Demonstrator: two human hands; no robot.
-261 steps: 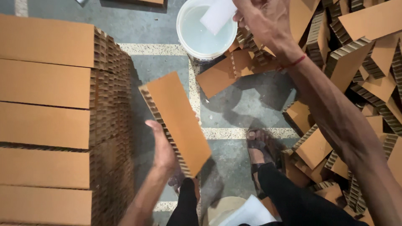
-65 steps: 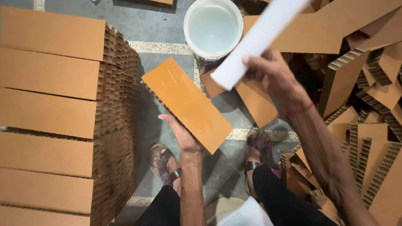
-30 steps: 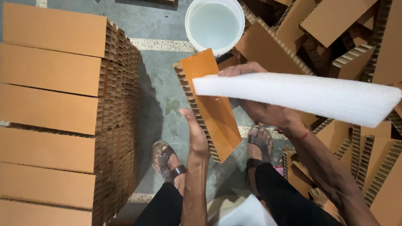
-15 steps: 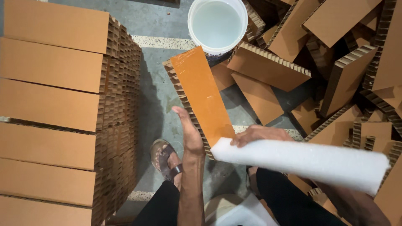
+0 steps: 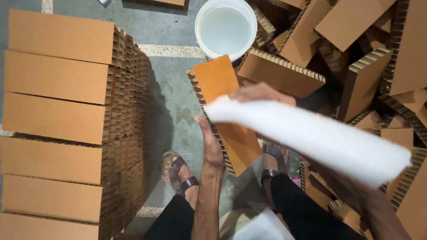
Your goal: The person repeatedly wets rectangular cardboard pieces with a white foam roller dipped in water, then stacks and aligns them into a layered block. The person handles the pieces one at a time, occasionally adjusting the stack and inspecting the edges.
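head view, looking straight down past the person's black trousers (image 5: pixel 302 213) and sandalled feet (image 5: pixel 180 175) to the grey concrete floor (image 5: pixel 171 93). nearest the camera, the left forearm rises from the lower edge, wrist straight, and the left hand (image 5: pixel 210 144) cups the long left edge of an orange honeycomb cardboard panel (image 5: pixel 227 111); thumb and fingers wrap the cut edge, pressed onto the board, holding it tilted in the air above the feet, its far end toward the bucket. the panel looks stiff and light: smooth orange facing, open cell core along the edges, likely to crush if pinched hard at a corner, so a hold along a long edge near its middle seems soundest. across it lies a long white foam strip (image 5: pixel 311 133), blurred, running from the panel's upper middle down to the right; it appears soft, very light and easily bent. the right hand (image 5: pixel 262 93) lies on the panel just behind the strip's left end, fingers curled, seemingly pinching that end, though the strip hides the fingertips and the exact grip cannot be told. the right forearm runs under the strip toward the lower right. farther out, a tall neat stack of like panels (image 5: pixel 62 120) stands at left, a loose heap of panels (image 5: pixel 356 58) at right, and a white bucket (image 5: pixel 226 29) holding pale liquid stands beyond the panel's far end.
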